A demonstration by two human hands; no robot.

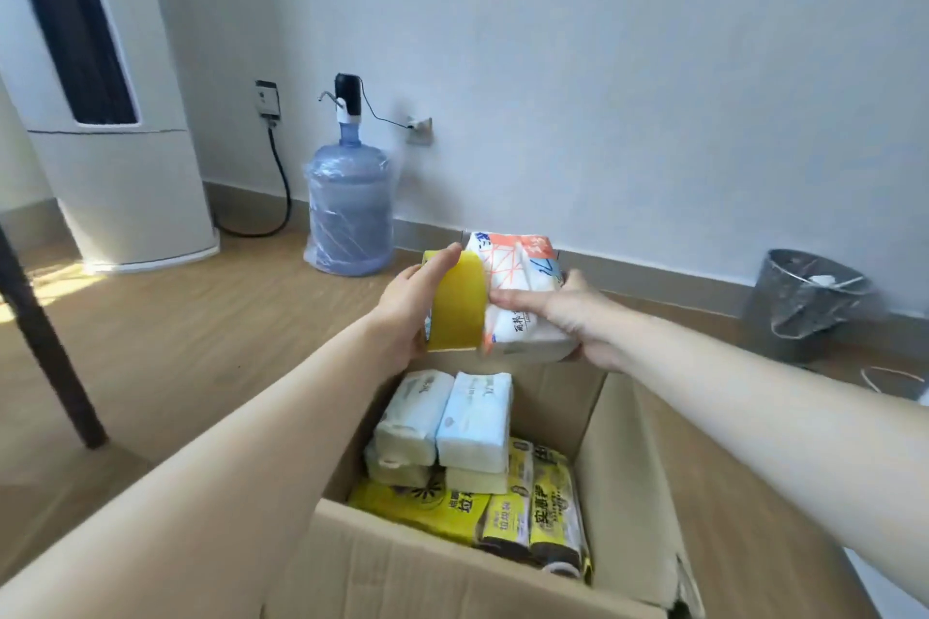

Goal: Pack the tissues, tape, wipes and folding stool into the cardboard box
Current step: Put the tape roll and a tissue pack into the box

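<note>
Left hand point(409, 304) is gripping a yellow tape roll point(457, 304) at the centre of the frame, thumb over the roll's top edge and fingers curled behind and under it, so the hand is closed around the roll. Right hand point(568, 317) is holding a white and orange tissue pack point(520, 297) just right of the tape, index finger stretched along the pack's near face and the remaining fingers wrapping underneath. Tape and pack are touching side by side, both hovering above the far rim of the box point(623, 483), which is sitting open in the lower middle of the frame.

Judging by this, the step in hand is carrying the tape and another tissue pack to the box together. Inside, two pale tissue packs point(447, 422) are already lying on top of others, with yellow-wrapped packs point(502, 513) (their contents are hard to tell) along the near side. No stool is showing anywhere in view.

Next, the move is likely calling for lowering both items into the free space along the box's right wall, perhaps releasing one hand first so the loads are not jamming each other.

Both forearms are reaching forward from the lower corners of the frame, converging over the box, wrists roughly level.
</note>
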